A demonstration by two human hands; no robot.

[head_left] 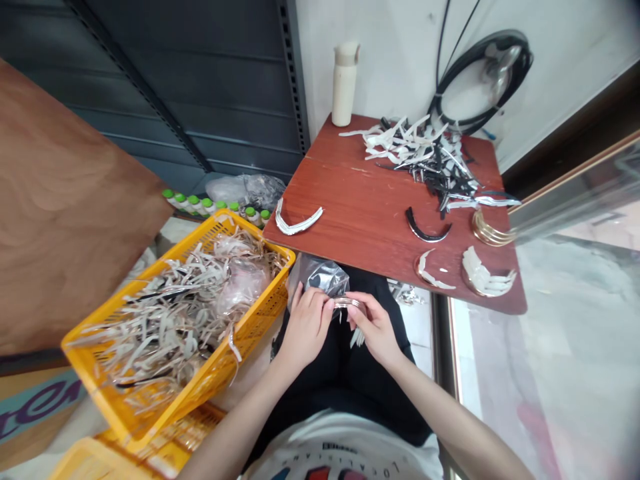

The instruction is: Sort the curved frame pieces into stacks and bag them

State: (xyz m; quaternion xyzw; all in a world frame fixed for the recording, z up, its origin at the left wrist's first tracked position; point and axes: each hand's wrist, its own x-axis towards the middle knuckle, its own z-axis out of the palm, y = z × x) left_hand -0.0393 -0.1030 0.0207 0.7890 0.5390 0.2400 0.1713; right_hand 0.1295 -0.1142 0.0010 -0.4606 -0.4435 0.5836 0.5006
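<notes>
Bundle of thin strips (347, 303): shiny, pinkish-metallic, closely stacked, slightly curved. Pose: near horizontal, spanning the gap between the fingertips of 2 hands, left hand (311, 321) and right hand (374, 327). Pale tabs (357, 338) hang below, beside the right hand; attachment to the bundle cannot be confirmed.

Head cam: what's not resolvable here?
- Curved metallic strips, head view: ends covered by left hand and right hand.
- Lower yellow basket, head view: covered partly by upper yellow basket, cut off by bottom edge.
- Shirt's large print, head view: cut off by bottom edge.
</notes>
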